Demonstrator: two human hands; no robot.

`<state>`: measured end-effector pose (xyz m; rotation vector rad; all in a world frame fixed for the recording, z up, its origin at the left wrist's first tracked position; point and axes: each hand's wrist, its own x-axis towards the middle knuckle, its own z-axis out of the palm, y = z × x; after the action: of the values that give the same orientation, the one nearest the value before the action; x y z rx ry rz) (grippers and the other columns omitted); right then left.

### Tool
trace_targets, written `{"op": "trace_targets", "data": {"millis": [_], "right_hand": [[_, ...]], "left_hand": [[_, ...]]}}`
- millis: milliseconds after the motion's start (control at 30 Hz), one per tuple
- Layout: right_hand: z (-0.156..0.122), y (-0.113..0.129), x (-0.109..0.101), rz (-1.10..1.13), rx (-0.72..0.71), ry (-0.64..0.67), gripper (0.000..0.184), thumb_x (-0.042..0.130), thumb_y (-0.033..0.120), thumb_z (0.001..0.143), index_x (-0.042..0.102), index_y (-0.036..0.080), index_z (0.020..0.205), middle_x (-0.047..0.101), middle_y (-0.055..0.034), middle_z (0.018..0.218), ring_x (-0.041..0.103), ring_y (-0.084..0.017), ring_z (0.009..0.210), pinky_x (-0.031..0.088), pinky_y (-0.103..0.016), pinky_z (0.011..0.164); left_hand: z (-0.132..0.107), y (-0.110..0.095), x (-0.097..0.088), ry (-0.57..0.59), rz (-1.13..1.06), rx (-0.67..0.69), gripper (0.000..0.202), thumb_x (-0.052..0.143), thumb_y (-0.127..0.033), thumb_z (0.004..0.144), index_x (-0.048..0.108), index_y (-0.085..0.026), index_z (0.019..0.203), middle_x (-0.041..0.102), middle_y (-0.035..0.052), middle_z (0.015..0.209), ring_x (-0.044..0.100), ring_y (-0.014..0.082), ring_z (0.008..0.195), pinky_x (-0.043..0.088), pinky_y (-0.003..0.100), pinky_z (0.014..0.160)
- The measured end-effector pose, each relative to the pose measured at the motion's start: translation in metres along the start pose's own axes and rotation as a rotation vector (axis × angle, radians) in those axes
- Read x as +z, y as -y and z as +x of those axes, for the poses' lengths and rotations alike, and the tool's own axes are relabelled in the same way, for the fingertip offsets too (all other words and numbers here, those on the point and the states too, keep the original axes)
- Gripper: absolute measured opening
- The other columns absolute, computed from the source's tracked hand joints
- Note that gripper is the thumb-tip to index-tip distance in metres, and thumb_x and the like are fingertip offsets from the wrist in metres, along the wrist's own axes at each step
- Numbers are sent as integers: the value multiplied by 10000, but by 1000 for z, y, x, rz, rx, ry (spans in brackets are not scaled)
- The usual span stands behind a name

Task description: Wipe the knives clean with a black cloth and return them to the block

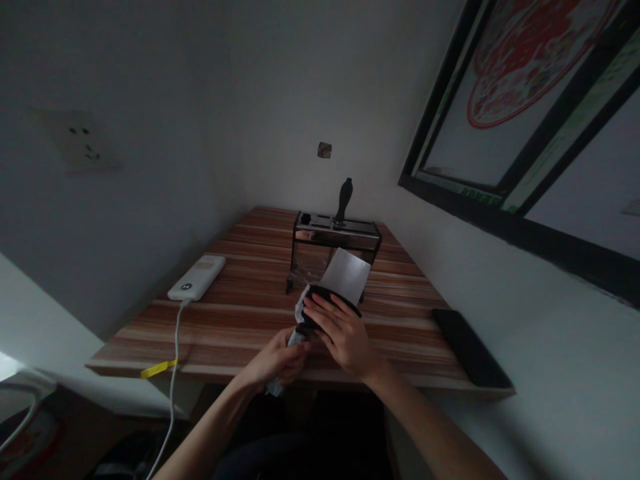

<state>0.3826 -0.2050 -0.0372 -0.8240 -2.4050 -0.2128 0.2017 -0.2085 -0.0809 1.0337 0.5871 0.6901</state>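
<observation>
My left hand (283, 360) is closed around a greyish handle with crinkled, plastic-looking wrapping (297, 337), just off the table's front edge. My right hand (345, 337) lies with extended fingers over a dark curved piece (320, 313) above that handle and grips it; its thumb is partly hidden. Crumpled white material (300, 307) shows along the dark piece's left side. Beyond my right fingers, a pale flat rectangular sheet or blade (350, 273) slants up. Behind it stands a shiny metal holder (363, 229) with a black handle (345, 197) upright in its top.
A white power bank (199, 277) lies on the striped wooden table (245, 320) at left, its white cable (176, 343) hanging over the edge past a yellow tag (157, 369). A black phone (470, 347) lies by the right wall. Walls enclose the table at left, back and right.
</observation>
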Motion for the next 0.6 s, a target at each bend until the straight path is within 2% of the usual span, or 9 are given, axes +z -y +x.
{"op": "trace_targets", "data": {"millis": [200, 600], "right_hand": [[11, -25, -7, -11, 49, -63, 419, 394, 188, 942, 388, 217, 1359, 478, -28, 1375, 345, -143, 1327, 267, -406, 1114], [32, -71, -29, -57, 131, -142, 378, 360, 223, 960, 433, 243, 1331, 500, -31, 1356, 367, -145, 1315, 270, -425, 1113]], "left_hand": [[0, 2, -2, 26, 0, 15, 316, 607, -404, 791, 362, -206, 780, 298, -137, 444, 211, 12, 303, 218, 115, 271], [-1, 1, -1, 41, 3, -11, 315, 608, -415, 787, 377, -202, 787, 298, -135, 447, 203, 10, 308, 209, 111, 268]]}}
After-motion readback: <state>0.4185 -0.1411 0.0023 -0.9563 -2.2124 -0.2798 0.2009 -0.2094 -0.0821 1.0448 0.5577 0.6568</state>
